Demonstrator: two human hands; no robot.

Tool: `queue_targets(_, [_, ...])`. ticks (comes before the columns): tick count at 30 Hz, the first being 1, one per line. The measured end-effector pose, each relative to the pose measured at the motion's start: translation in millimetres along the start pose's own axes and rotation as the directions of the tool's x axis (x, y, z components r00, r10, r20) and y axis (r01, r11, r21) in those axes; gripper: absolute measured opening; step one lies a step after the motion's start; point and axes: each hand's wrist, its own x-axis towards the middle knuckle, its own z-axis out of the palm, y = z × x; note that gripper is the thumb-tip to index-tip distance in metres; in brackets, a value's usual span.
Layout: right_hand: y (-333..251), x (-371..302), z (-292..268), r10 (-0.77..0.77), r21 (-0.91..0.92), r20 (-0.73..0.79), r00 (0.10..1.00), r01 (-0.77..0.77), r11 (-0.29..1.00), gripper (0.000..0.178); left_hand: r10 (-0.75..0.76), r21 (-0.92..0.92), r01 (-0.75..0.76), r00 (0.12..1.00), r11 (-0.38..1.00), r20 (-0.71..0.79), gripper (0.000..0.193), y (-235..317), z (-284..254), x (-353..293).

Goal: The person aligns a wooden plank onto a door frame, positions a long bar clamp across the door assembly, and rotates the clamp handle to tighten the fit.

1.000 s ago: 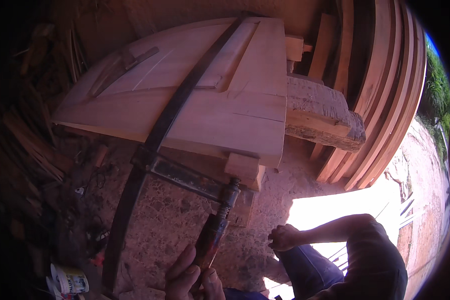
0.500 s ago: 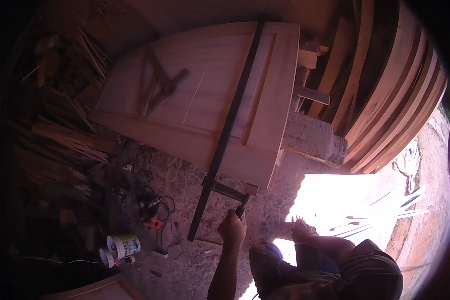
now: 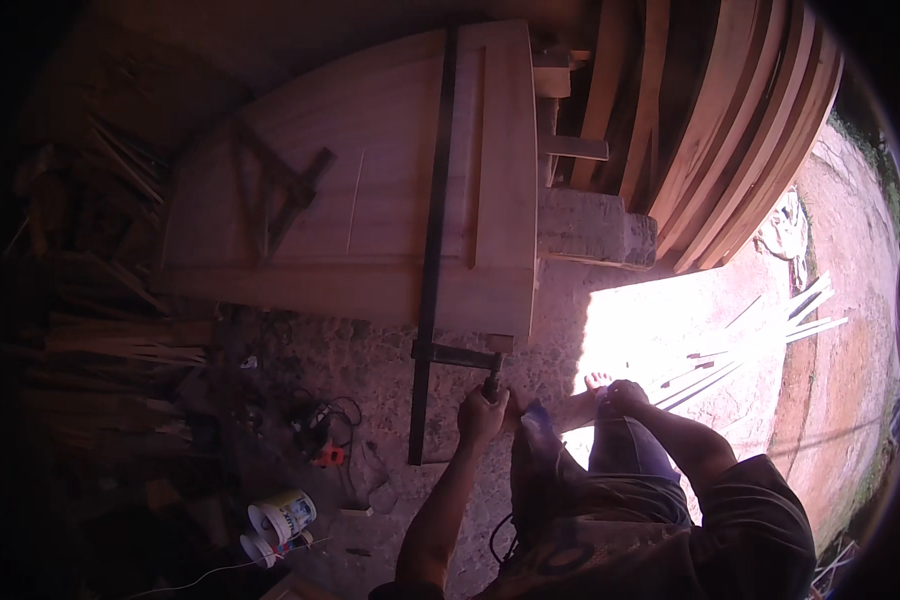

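Note:
A long dark bar clamp (image 3: 436,215) lies across a pale wooden door panel (image 3: 390,290) with a curved far edge. Near the panel's front edge, the clamp's sliding arm reaches sideways to its screw, and a small wood block (image 3: 499,342) sits between screw and panel. My left hand (image 3: 482,416) is closed round the clamp's screw handle (image 3: 491,386), which it partly covers. My right hand (image 3: 625,397) rests by my knee, apart from the clamp; its fingers are too small and dim to make out. A triangular wooden brace (image 3: 288,195) lies on the panel's left part.
Long curved boards (image 3: 730,130) are stacked at the far right. A worn block (image 3: 595,228) stands beside the panel. Wood scraps (image 3: 120,350) fill the dark left side. White buckets (image 3: 282,518) and an orange-and-black corded tool (image 3: 328,455) sit on the floor. Thin strips (image 3: 760,340) lie in sunlight.
The view has shifted and turned, so the panel and clamp stand more upright in it. My left hand stays on the handle. My right arm is bent more, its hand nearer the knee.

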Motion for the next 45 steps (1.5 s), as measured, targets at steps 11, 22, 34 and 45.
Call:
queue_targets(11, [-98, 33, 127, -0.01, 0.37, -0.418, 0.908, 0.181, 0.911, 0.034, 0.179, -0.413, 0.435, 0.484, 0.8, 0.857, 0.033, -40, -21, 69])
queue_targets(22, [-92, -11, 84, 0.21, 0.399, -0.23, 0.95, -0.105, 0.911, 0.03, 0.154, -0.387, 0.122, 0.778, 0.914, 0.609, 0.033, -36, -10, 52])
queue_targets(34, [-3, 22, 94, 0.105, 0.15, -0.431, 0.896, -0.044, 0.988, 0.032, 0.327, 0.104, -0.316, 0.938, 0.943, -0.118, 0.032, 1, 12, 10])
queue_targets(45, [4, -15, 45, 0.017, 0.067, -0.322, 0.947, 0.005, 0.998, 0.033, 0.39, 0.402, -0.216, 0.818, 0.89, -0.423, 0.03, -2, 37, -3])
